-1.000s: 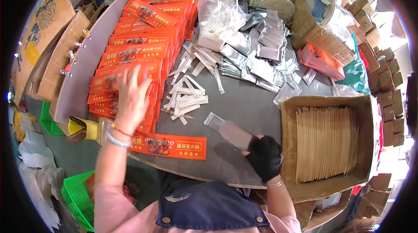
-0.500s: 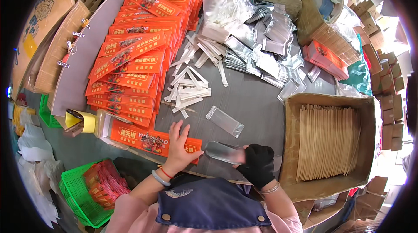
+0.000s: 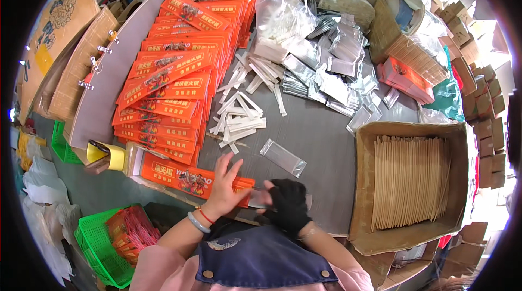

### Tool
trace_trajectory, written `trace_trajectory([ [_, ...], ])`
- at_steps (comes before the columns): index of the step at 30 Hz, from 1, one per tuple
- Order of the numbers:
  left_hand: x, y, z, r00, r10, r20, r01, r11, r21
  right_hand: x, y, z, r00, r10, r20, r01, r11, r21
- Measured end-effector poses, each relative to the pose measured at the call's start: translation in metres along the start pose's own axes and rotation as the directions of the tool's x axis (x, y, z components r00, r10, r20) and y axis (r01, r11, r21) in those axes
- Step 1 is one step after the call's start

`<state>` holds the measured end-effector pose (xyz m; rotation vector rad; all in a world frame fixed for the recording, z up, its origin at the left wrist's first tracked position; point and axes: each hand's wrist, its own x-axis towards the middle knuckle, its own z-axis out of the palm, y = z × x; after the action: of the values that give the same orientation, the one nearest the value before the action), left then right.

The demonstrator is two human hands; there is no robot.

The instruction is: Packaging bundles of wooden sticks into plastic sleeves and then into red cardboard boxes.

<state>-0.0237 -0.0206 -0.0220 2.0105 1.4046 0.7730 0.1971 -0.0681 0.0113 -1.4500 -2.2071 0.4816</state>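
An orange printed paper sleeve (image 3: 174,174) lies flat at the front left of the table. My left hand (image 3: 222,186) rests on its right end, fingers spread, thumb at the edge. My right hand (image 3: 287,202), in a black fingerless glove, grips a clear plastic packet (image 3: 258,198) right at that end. Blur and my fingers hide whether the packet's tip is inside the sleeve. Another clear packet (image 3: 283,157) lies flat beyond my right hand. Folded white paper strips (image 3: 239,117) are scattered past my left hand.
Many orange sleeves (image 3: 168,84) are fanned in a stack at the left. Silvery packets (image 3: 331,73) and a white plastic bag (image 3: 285,16) fill the back. At right stands a cardboard box (image 3: 365,182) of wooden chopsticks (image 3: 410,182). A green basket (image 3: 92,242) sits below left.
My right hand has moved left with the clear packet, bringing it up to the sleeve's right end. My left hand stays on the sleeve. The whole view has shifted slightly.
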Motion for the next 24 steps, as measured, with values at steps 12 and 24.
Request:
trace_trajectory([
  [12,0.107,-0.025,-0.011,0.948,0.300,-0.103,-0.203,0.822,0.533,-0.175,0.178,-0.099,0.421,0.819,-0.390,-0.839,0.189,-0.511],
  [24,0.114,0.029,0.041,0.903,0.301,0.307,-0.377,0.897,0.231,-0.132,0.135,-0.093,0.364,0.863,-0.351,-0.858,0.164,-0.487],
])
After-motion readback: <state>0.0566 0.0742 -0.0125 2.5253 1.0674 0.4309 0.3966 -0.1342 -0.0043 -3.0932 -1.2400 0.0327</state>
